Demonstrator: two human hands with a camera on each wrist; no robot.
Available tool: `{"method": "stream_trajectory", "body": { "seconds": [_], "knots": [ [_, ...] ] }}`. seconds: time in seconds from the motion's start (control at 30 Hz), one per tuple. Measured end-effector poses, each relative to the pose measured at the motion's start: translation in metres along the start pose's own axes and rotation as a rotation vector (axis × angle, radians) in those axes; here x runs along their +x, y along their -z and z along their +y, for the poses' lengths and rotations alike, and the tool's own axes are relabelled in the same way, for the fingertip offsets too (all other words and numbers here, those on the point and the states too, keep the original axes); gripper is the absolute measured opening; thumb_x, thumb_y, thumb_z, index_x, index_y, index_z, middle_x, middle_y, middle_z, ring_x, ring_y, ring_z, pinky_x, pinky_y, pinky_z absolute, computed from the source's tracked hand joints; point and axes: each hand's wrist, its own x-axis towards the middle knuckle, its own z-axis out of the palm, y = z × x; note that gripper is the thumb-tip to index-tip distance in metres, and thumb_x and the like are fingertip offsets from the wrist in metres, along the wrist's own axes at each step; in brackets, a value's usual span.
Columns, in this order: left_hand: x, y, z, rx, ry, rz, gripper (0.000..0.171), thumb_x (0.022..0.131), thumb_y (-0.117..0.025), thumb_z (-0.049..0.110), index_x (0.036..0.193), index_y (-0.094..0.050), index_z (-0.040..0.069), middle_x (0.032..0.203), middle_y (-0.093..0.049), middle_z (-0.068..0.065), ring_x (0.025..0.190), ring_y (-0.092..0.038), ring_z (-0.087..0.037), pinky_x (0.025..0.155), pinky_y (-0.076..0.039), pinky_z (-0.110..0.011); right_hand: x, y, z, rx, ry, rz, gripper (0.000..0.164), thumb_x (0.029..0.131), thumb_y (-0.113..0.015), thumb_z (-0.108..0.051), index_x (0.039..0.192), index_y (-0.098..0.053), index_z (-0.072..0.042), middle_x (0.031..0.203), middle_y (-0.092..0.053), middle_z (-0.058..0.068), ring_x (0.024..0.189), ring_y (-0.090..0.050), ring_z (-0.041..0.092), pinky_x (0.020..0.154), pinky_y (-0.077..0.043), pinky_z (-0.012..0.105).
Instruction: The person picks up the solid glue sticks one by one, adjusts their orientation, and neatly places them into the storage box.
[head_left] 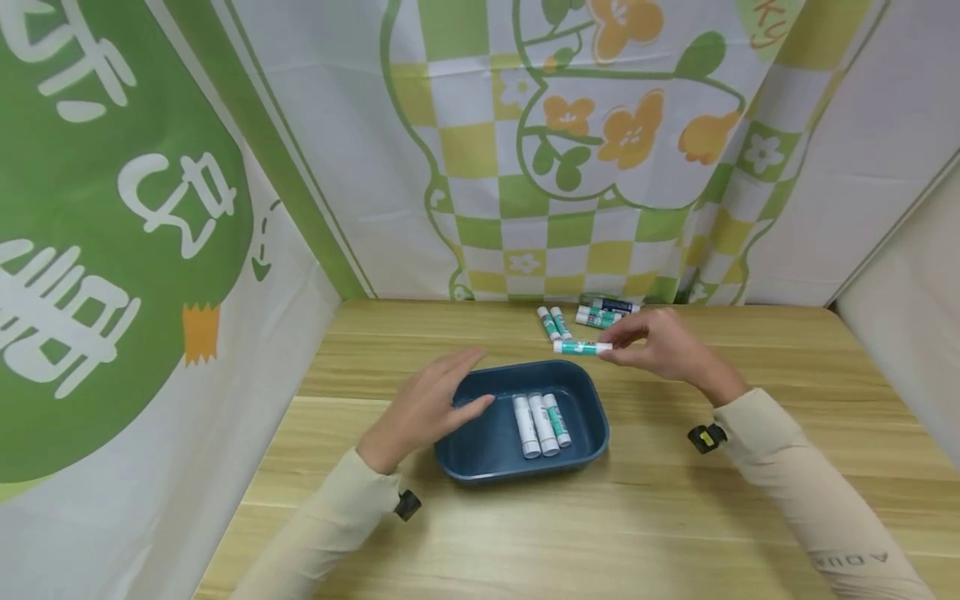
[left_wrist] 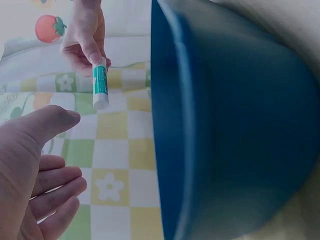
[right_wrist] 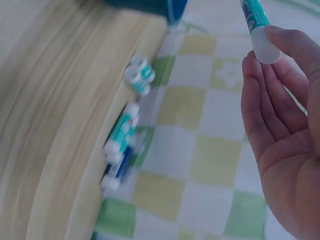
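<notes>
My right hand (head_left: 660, 346) pinches one end of a glue stick (head_left: 581, 347) with a green label and white ends, holding it level behind the basin's right part. The right wrist view shows thumb and fingers on the glue stick's (right_wrist: 262, 40) white end. A dark blue basin (head_left: 480, 477) stands on the table; inside lie two larger white glue sticks (head_left: 527, 427) and a smaller green-labelled glue stick (head_left: 557, 420), side by side. Over the basin's left side is my left hand (head_left: 423, 408), its fingers extended and nothing held. Whether it touches the rim I cannot tell.
Behind the basin lie two green-labelled glue sticks (head_left: 549, 323). Farther right is a small group of green-labelled glue sticks (head_left: 597, 317) beside a dark blue one (head_left: 615, 305). A checkered cloth (head_left: 540, 233) hangs along the wooden table's (head_left: 645, 517) back edge.
</notes>
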Motion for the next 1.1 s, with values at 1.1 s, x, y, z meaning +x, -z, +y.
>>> {"method": "stream_trajectory", "body": {
  "seconds": [1.1],
  "knots": [
    [0.028,-0.021,0.041,-0.021,-0.071,0.155,0.026,0.095,-0.081,0.020,0.115,-0.080,0.004,0.105,-0.083,-0.011,0.085,-0.082,-0.020,0.068,-0.065,-0.030,-0.006,-0.031,-0.040,0.280,0.066,0.005,0.024,0.091,-0.085,-0.014,0.114,-0.081,-0.010,0.109,-0.082,0.004,0.096,-0.077,0.010,0.089,-0.064,0.028]
  ]
}}
